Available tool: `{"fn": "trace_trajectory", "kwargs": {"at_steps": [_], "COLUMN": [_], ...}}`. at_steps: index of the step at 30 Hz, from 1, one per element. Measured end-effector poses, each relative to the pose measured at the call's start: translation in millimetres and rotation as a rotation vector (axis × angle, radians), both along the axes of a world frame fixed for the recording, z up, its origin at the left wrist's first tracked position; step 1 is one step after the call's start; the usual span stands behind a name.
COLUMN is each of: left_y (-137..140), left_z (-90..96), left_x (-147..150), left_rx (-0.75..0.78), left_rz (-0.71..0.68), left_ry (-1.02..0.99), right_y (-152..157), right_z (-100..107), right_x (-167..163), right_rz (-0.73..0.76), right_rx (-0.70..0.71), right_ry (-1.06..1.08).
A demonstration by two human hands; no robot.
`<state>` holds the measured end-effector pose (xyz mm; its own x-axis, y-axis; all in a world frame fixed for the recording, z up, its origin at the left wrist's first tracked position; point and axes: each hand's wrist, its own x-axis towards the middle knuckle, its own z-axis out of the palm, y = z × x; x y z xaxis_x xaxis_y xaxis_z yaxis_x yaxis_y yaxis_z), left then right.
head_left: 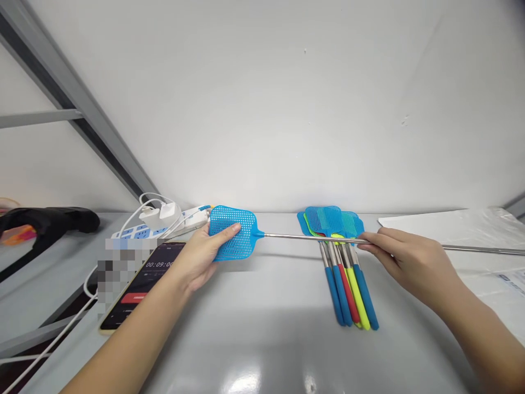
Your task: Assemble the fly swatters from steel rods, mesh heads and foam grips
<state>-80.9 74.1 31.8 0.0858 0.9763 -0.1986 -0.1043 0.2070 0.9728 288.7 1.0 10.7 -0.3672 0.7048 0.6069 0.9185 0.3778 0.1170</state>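
A blue fly swatter (241,243) with a long metal telescopic rod stretches across the view, roughly level above the table. My left hand (203,254) is closed on its mesh head, the thumb lying over the front. Farther along, my right hand (397,257) pinches the rod between thumb and fingers. The rod runs on past the right edge, so its grip end is out of view. Behind and below the rod lies a bunch of several fly swatters (346,290), their blue, red and yellow handles pointing toward me and their mesh heads overlapping near the wall.
A phone (153,273) showing a timer lies left, partly behind my left forearm. Beyond it are a power strip (141,232) with white plugs and cables. White plastic packaging (484,227) lies on the right of the grey table (262,328). A black curved object (61,219) sits far left.
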Motion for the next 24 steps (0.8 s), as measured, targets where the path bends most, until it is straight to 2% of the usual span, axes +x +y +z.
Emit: {"fn": "trace_trajectory", "kwargs": {"at_steps": [4,9,13,16,20,24], "left_y": [-8,-37,-51,-49,-36,-16], "left_z": [-2.5,-14.6,-26.0,-28.8,-22.5,-10.1], "left_x": [9,43,59,58,45,23], "left_rx": [-0.010,-0.110,-0.099,-0.104,-0.092,-0.017], "left_rz": [0.009,-0.179,-0.152,-0.161,-0.212,-0.113], "left_ry": [-0.059,-0.102,-0.112,-0.104,-0.063,0.025], "right_y": [-4,-14,-18,-18,-12,-2], "right_z": [1,-2,-1,1,1,2], "right_x": [-7,-39,-54,-55,-43,-18], "right_rz": [0.014,0.120,0.109,0.090,0.090,0.008], "right_rx": [0.044,-0.029,0.013,-0.002,-0.115,-0.202], "right_ry": [-0.041,-0.091,-0.118,-0.115,-0.069,0.005]}}
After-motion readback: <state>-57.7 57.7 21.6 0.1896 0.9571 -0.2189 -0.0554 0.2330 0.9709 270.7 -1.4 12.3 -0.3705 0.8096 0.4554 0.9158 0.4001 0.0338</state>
